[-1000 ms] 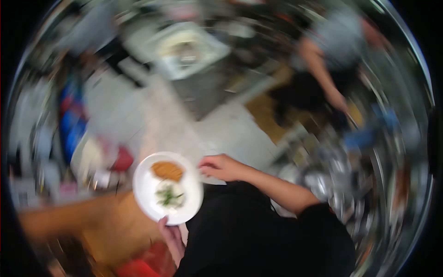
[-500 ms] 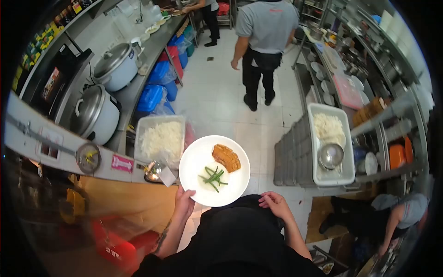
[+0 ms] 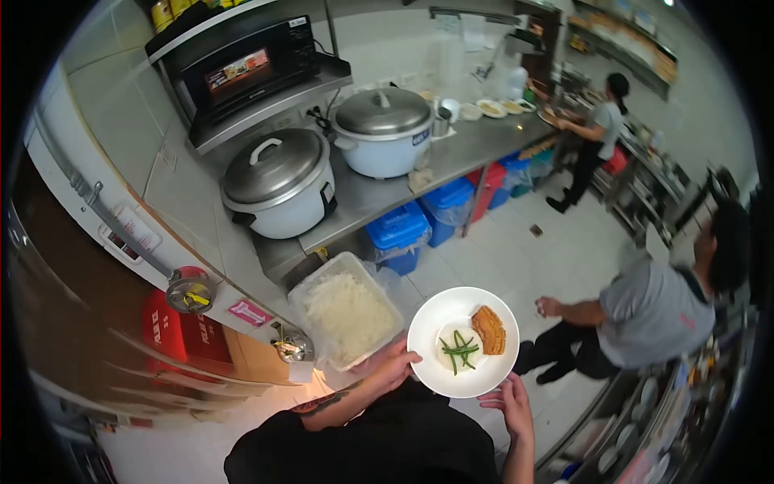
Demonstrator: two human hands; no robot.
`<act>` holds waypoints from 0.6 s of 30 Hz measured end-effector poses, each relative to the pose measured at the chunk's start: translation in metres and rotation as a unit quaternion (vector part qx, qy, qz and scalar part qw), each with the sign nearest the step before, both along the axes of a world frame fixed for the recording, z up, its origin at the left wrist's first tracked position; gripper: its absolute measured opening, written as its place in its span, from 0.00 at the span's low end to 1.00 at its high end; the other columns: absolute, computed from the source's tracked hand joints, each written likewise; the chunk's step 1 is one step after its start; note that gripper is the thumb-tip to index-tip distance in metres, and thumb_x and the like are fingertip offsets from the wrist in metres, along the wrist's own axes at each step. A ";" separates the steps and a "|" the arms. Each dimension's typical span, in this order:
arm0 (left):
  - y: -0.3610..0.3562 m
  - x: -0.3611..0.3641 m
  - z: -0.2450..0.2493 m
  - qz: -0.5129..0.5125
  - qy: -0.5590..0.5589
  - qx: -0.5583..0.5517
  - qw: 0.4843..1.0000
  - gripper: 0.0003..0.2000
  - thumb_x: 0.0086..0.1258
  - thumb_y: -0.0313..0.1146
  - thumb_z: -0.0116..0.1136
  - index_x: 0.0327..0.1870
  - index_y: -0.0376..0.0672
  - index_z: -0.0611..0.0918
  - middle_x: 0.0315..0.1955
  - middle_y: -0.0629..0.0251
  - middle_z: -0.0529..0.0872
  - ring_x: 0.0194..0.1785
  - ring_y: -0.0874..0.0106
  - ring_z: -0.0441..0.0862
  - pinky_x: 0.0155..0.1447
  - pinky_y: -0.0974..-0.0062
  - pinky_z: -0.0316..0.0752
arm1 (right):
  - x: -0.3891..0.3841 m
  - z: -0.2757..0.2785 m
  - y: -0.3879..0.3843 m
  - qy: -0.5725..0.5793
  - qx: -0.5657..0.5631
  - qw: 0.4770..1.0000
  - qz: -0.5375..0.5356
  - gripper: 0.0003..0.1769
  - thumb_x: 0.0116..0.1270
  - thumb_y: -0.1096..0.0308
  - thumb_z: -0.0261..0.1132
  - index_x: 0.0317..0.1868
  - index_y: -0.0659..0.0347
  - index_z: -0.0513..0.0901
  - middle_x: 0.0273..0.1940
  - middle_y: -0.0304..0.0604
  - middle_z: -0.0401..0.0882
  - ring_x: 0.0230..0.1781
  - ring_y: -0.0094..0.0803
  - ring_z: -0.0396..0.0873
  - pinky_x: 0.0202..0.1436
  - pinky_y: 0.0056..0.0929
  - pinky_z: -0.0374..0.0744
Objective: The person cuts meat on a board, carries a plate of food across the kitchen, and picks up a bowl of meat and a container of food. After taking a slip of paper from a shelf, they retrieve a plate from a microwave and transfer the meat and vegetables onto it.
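Observation:
A round white plate [image 3: 431, 367] carries a browned piece of food [image 3: 488, 330] on its right side and green beans [image 3: 458, 352] on a white mound near the middle. My left hand [image 3: 393, 365] grips the plate's left rim, thumb over the edge. Just below the lower right rim is my right hand [image 3: 510, 401], its fingers apart and close to the plate; whether they touch it is unclear. Left of the plate stands a plastic-lined tub of white rice [image 3: 347, 315].
Two large cookers [image 3: 282, 181] [image 3: 383, 133] stand on a steel counter [image 3: 451, 161] with blue lidded bins [image 3: 399, 234] below. A person in grey [image 3: 657, 310] is close at right; another person [image 3: 601, 129] works farther back. Shelving [image 3: 629, 427] lines the lower right.
The view has swung left toward the counter and cookers. The plate, still in my left hand, now appears farther right, and my right hand has come up close to its rim.

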State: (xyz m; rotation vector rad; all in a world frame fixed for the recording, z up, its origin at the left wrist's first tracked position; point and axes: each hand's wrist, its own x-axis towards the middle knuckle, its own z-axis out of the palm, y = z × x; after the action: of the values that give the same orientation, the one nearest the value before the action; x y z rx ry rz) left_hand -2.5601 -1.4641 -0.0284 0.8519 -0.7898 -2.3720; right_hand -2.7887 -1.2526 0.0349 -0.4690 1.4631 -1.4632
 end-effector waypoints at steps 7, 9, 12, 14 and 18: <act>-0.083 -0.076 0.009 0.127 -0.054 -0.068 0.988 0.30 0.65 0.20 0.56 0.71 0.42 0.69 0.54 0.61 0.84 0.53 0.69 0.85 0.54 0.68 0.85 | -0.135 -0.020 -0.185 -0.016 0.019 0.978 0.209 0.21 0.75 0.72 0.57 0.66 0.67 0.69 0.49 0.49 0.84 0.43 0.34 0.86 0.39 0.34 0.90; -0.122 -0.099 0.008 0.139 -0.063 -0.081 0.985 0.30 0.65 0.21 0.56 0.72 0.43 0.69 0.54 0.62 0.84 0.53 0.70 0.85 0.53 0.69 0.85 | -0.158 -0.030 -0.231 -0.017 -0.002 0.977 0.211 0.21 0.73 0.74 0.57 0.65 0.67 0.70 0.49 0.48 0.84 0.44 0.34 0.86 0.40 0.34 0.90; -0.189 -0.151 0.002 0.118 -0.086 -0.108 0.983 0.30 0.66 0.23 0.55 0.72 0.43 0.69 0.55 0.62 0.83 0.53 0.70 0.85 0.52 0.70 0.85 | -0.200 -0.047 -0.293 -0.023 -0.020 0.983 0.183 0.22 0.69 0.78 0.55 0.64 0.68 0.72 0.51 0.49 0.83 0.45 0.35 0.87 0.42 0.35 0.90; -0.229 -0.191 0.005 0.107 -0.091 -0.123 0.982 0.29 0.67 0.23 0.55 0.72 0.42 0.68 0.56 0.61 0.83 0.54 0.70 0.85 0.51 0.70 0.85 | -0.233 -0.048 -0.329 -0.035 -0.027 0.991 0.128 0.23 0.67 0.78 0.55 0.63 0.68 0.72 0.51 0.49 0.83 0.45 0.35 0.87 0.42 0.35 0.90; -0.320 -0.282 0.019 0.043 -0.066 -0.133 0.988 0.38 0.73 0.36 0.60 0.81 0.48 0.53 0.60 0.60 0.80 0.55 0.67 0.85 0.48 0.67 0.86 | -0.314 -0.043 -0.400 -0.036 -0.040 0.994 0.099 0.24 0.66 0.77 0.55 0.63 0.68 0.73 0.51 0.50 0.84 0.43 0.36 0.88 0.41 0.36 0.91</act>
State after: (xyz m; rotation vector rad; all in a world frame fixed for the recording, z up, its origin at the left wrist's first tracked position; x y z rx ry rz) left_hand -2.8425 -1.7838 -0.0092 0.9151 -1.0716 -2.0922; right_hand -3.1027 -1.6521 -0.0085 -0.5886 1.2676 -1.3691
